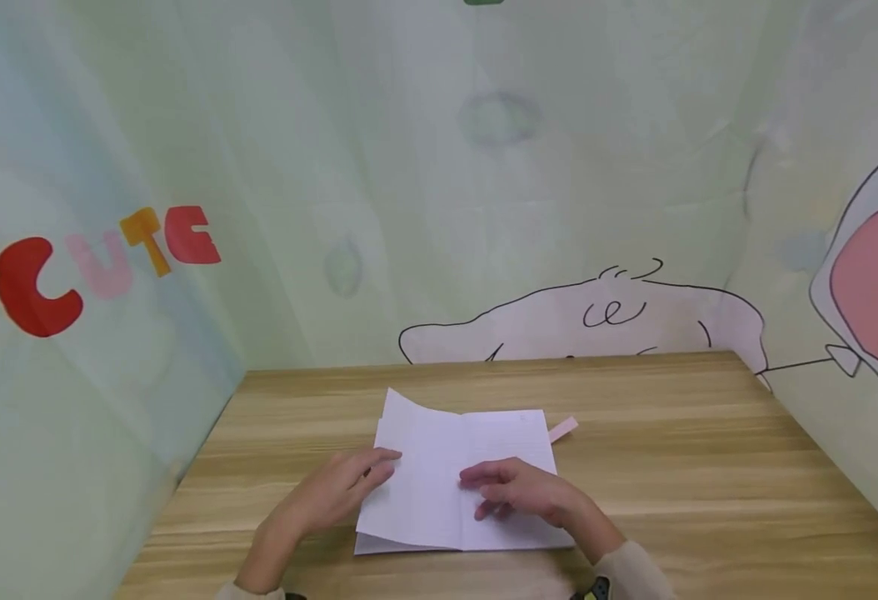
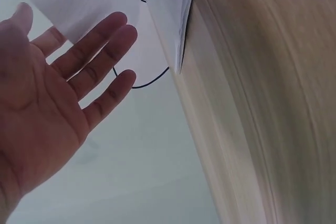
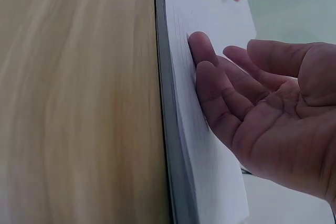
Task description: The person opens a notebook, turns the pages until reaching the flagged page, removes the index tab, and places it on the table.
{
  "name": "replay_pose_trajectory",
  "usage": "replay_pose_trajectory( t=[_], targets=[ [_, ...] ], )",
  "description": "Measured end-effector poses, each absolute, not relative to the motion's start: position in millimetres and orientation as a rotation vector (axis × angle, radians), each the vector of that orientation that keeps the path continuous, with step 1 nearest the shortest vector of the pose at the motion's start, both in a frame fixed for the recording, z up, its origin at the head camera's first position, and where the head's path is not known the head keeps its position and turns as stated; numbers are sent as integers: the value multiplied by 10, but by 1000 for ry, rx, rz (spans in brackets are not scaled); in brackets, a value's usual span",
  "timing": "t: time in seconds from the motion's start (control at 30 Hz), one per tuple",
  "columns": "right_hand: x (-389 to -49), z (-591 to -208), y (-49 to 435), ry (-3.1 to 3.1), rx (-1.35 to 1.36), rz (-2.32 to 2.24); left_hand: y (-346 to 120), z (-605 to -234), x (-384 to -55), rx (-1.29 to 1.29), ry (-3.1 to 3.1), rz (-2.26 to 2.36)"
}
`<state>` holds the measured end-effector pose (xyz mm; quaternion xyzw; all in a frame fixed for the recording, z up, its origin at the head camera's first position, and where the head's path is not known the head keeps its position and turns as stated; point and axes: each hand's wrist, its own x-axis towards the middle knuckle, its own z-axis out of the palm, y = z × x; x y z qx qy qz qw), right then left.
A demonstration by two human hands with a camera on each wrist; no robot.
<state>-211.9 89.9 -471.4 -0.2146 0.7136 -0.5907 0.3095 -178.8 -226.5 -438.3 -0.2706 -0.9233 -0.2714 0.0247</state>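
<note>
An open notebook (image 1: 510, 433) with white lined pages lies on the wooden table. Its left page (image 1: 424, 467) is lifted and curves up at the outer edge. My left hand (image 1: 337, 490) is at that page, fingers straight and spread, fingertips against or just over it. In the left wrist view, the left hand (image 2: 63, 72) shows its palm with nothing gripped. Over the right page hovers or rests my right hand (image 1: 525, 492), fingers loosely bent. The right wrist view shows the right hand (image 3: 262, 98) with its lower fingers beside the page and nothing held.
A pink ribbon or tab (image 1: 563, 429) sticks out from the notebook's right side. The wooden table (image 1: 679, 467) extends around it. A pale printed curtain (image 1: 319, 208) with coloured letters and drawings hangs behind and at both sides.
</note>
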Motion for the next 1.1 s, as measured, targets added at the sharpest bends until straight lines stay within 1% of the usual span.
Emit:
replay_pose_trajectory(
  t=[0.3, 0.6, 0.73, 0.93, 1.1],
  targets=[
    [-2195, -4711, 1230, 2069, -549, -1536, -2295, -4414, -1865, -916, -2911, -751],
    [-2183, -4738, 1391, 2208, -429, -1557, -2306, -4487, -1879, -1003, -2995, -578],
    [-2197, -4767, 1389, 2301, -346, -1554, -2350, -4528, -1853, -970, -3087, -571],
    [-2212, -4780, 1396, 2459, -190, -1529, -2359, -4547, -1823, -871, -3195, -686],
    [-2234, -4792, 1416, 2575, -127, -1454, -2363, -4553, -1829, -849, -3204, -709]
  ],
)
